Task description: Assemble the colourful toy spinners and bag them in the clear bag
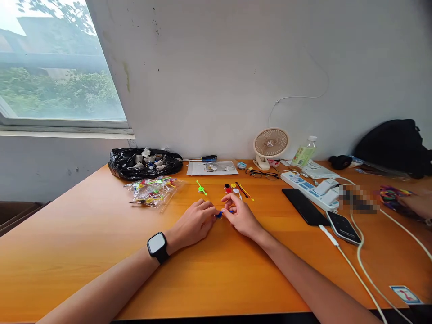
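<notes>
My left hand (195, 221), with a black watch on its wrist, is closed at the fingertips on a small round blue plastic piece (219, 215) just above the wooden table. From the other side my right hand (241, 216) pinches at the same spot, and a bit of blue shows between its fingers. What exactly the right fingers grip is partly hidden. Beyond the hands lie a green arrow spinner (201, 188), black and yellow arrows (245, 191), a white arrow piece (237, 192) and small red, black and yellow discs (227, 186).
A clear bag of colourful pieces (153, 192) and a black bag with rolls (145, 163) are at the left. Toward the back stand a fan (271, 144), glasses (263, 174) and a bottle (303, 153). A power strip (308, 191), phones (343, 227) and another person's hand (418, 204) are at the right.
</notes>
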Motion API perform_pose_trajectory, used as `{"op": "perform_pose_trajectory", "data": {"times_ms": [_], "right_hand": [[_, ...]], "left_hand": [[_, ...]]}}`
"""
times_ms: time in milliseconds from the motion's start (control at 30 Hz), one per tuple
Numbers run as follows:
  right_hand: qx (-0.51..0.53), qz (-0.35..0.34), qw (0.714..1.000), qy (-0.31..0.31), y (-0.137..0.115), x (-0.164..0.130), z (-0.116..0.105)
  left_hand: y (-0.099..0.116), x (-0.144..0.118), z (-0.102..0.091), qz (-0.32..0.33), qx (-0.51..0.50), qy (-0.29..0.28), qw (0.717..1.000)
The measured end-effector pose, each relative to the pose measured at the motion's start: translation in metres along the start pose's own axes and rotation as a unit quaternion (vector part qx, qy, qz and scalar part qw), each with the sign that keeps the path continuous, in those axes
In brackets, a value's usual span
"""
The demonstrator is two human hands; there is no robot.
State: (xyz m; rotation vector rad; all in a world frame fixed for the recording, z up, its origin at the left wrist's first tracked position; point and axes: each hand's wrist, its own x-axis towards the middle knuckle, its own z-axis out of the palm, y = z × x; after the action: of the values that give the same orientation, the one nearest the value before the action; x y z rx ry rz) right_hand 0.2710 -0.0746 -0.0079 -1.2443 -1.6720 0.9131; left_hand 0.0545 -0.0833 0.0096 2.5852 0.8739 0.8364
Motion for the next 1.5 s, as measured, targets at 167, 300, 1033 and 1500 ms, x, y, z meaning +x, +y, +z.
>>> {"op": "perform_pose_trajectory", "data": {"times_ms": [167,300,1033,1500], "right_hand": [[-0.069,-0.035,0.997,-0.002,-0.002,-0.002,0.000],[-0.170,-0.051,0.984,0.011,-0.014,-0.007,-0.011],[-0.021,0.041,0.996,0.073,-0.045,-0.005,-0.054],[-0.419,0.024,0.907,0.039,-0.002,0.008,-0.071]], "left_hand": [[0.006,0.001,0.001,0.003,0.051,-0.014,0.999],[0.005,0.001,0.001,-0.008,0.050,-0.021,0.998],[0.004,-0.008,-0.013,-0.065,-0.024,0.086,0.994],[0.021,-0.008,-0.014,0.033,-0.016,-0.014,0.999]]}}
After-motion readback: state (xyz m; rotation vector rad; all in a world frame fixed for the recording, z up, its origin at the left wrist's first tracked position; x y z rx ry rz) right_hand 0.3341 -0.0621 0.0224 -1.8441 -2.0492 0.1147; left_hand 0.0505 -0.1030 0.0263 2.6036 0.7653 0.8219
